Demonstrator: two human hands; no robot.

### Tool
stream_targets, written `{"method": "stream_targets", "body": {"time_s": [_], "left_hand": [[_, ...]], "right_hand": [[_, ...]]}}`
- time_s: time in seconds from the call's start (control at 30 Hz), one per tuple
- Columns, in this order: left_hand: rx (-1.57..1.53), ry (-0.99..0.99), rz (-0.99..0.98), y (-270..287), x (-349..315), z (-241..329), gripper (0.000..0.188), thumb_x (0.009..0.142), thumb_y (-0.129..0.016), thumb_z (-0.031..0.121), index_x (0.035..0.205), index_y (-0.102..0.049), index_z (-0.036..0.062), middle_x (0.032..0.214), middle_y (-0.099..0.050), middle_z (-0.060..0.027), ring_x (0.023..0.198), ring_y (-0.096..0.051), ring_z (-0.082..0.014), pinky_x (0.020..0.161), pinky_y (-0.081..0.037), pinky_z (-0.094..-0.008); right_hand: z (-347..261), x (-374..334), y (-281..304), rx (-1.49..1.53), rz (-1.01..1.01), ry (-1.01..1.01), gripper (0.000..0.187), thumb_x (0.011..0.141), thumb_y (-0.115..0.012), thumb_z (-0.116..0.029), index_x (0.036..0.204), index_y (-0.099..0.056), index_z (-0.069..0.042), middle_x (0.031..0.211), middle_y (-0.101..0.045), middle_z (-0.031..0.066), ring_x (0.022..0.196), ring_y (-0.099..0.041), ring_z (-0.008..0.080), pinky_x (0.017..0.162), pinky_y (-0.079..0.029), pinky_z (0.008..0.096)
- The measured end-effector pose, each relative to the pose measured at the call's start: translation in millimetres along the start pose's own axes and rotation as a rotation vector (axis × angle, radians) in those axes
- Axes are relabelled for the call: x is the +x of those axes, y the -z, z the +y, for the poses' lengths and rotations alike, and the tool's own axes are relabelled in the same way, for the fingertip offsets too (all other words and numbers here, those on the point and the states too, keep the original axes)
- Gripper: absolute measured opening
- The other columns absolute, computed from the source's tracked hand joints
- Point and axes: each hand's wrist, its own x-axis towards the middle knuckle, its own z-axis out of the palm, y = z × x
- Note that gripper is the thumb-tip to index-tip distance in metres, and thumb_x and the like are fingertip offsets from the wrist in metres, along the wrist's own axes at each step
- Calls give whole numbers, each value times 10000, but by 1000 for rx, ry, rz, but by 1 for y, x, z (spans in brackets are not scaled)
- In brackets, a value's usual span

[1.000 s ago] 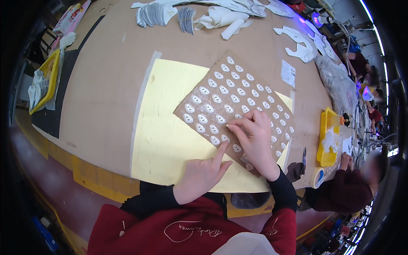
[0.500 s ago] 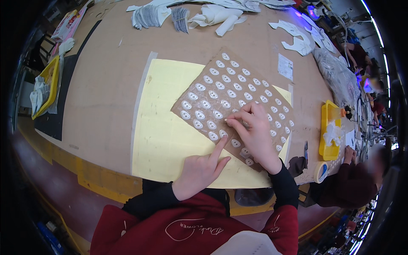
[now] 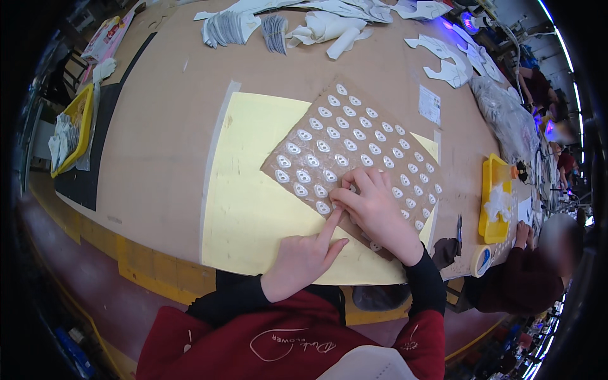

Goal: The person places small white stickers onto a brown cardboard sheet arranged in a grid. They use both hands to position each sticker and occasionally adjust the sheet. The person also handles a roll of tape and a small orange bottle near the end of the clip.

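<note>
A brown sheet (image 3: 332, 153) lies at an angle on yellow paper (image 3: 244, 183), with rows of small white oval pieces (image 3: 322, 145) on it, each with dark marks in its middle. My left hand (image 3: 300, 256) rests at the near edge of the sheet, its index finger stretched out to touch the surface and its thumb apart. Just above that fingertip, my right hand (image 3: 373, 204) pinches with thumb and index finger down on the sheet. What lies between those fingers is hidden. The right hand also covers several of the oval pieces.
Stacked cut pieces (image 3: 229, 28) and loose white material (image 3: 326, 28) lie along the far side of the table (image 3: 152, 158). To the right stand a yellow tray (image 3: 494, 218), a pen-like tool (image 3: 460, 229) and a round tub (image 3: 481, 261). A co-worker (image 3: 529, 275) sits beyond.
My right hand has moved down and toward me, from a pinch held over the sheet with a tiny pale bit to contact beside my left fingertip. The whole view has shifted slightly.
</note>
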Motion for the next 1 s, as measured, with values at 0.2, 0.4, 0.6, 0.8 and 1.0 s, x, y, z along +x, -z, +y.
{"method": "stream_targets", "body": {"time_s": [0.2,0.4,0.6,0.8,1.0], "left_hand": [[24,-20,20,-3,0,-2,622,990,-616,400,1472,-478,32,431,-405,11,330,-454,-175,376,-375,-342],[9,-14,16,-2,0,-1,612,991,-617,402,1463,-491,33,432,-406,9,329,-450,-176,375,-372,-341],[-14,-12,12,-3,-1,-2,599,993,-617,395,1456,-502,33,429,-408,5,328,-451,-174,375,-370,-340],[-31,-9,17,-2,-1,-2,596,992,-620,387,1455,-503,31,428,-416,1,328,-449,-171,376,-371,-339],[-25,-22,21,-2,1,-2,594,994,-618,384,1457,-501,31,428,-417,2,327,-446,-172,376,-372,-342]], "right_hand": [[-3,1,-2,-43,-7,-7,259,741,-737,-85,990,-694,-145,1035,-547,33,1016,-534,244,873,-379,382],[-1,1,-1,-30,29,-23,237,755,-691,-108,991,-680,-131,1043,-541,40,1053,-542,238,889,-383,388],[2,2,-8,-24,110,-71,135,822,-739,-111,949,-694,-105,992,-568,39,1017,-538,238,897,-370,384],[2,1,-6,-24,74,-96,121,827,-724,-138,896,-666,-58,1016,-559,62,1018,-535,260,880,-377,406],[2,-3,2,-46,30,-92,114,810,-708,-117,888,-664,-46,974,-564,70,1015,-538,262,897,-374,413]]}}
